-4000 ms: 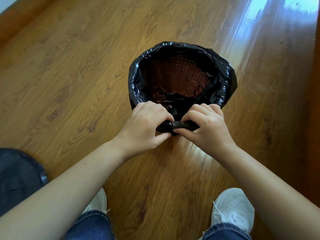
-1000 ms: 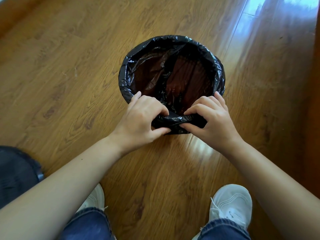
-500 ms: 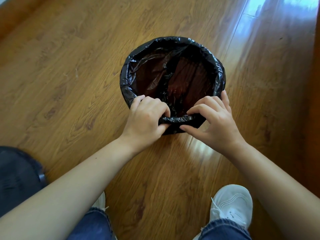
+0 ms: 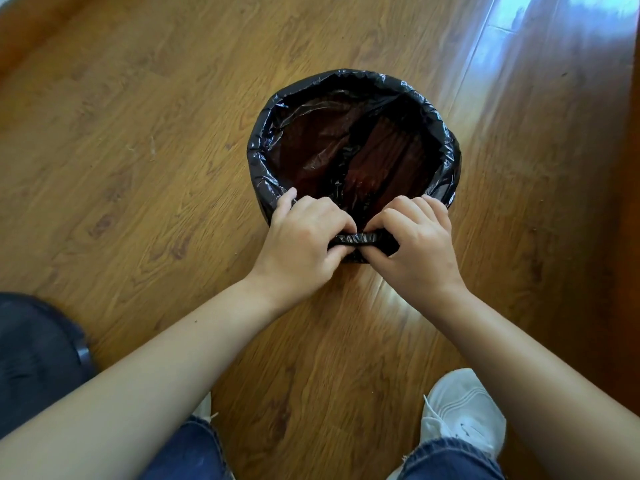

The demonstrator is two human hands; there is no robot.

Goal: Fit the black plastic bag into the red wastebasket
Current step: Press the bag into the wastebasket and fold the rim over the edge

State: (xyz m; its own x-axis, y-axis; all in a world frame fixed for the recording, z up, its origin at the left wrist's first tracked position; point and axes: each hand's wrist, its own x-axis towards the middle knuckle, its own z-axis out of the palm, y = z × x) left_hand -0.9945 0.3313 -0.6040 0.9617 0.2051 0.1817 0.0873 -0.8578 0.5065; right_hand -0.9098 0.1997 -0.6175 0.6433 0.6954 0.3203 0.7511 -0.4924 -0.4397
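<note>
The black plastic bag point(image 4: 349, 81) lines the red wastebasket point(image 4: 398, 157) on the wooden floor, its edge folded down over the whole rim. Red ribbed wall shows faintly through the thin plastic inside. At the near rim, my left hand point(image 4: 301, 244) and my right hand point(image 4: 419, 244) sit side by side, thumbs under and fingers over. Both pinch a bunched, rolled strip of the bag's edge between them. The wastebasket's outside is hidden by the bag.
Glossy wooden floor point(image 4: 138, 150) spreads all around, with a bright window glare at the top right. My white shoe point(image 4: 464, 410) and jeans are at the bottom edge. A dark fabric object point(image 4: 31, 355) lies at the lower left.
Both hands have closed in toward each other on the near rim, and the right hand's fingers have curled down onto the gathered bag edge. The wastebasket sits in much the same spot.
</note>
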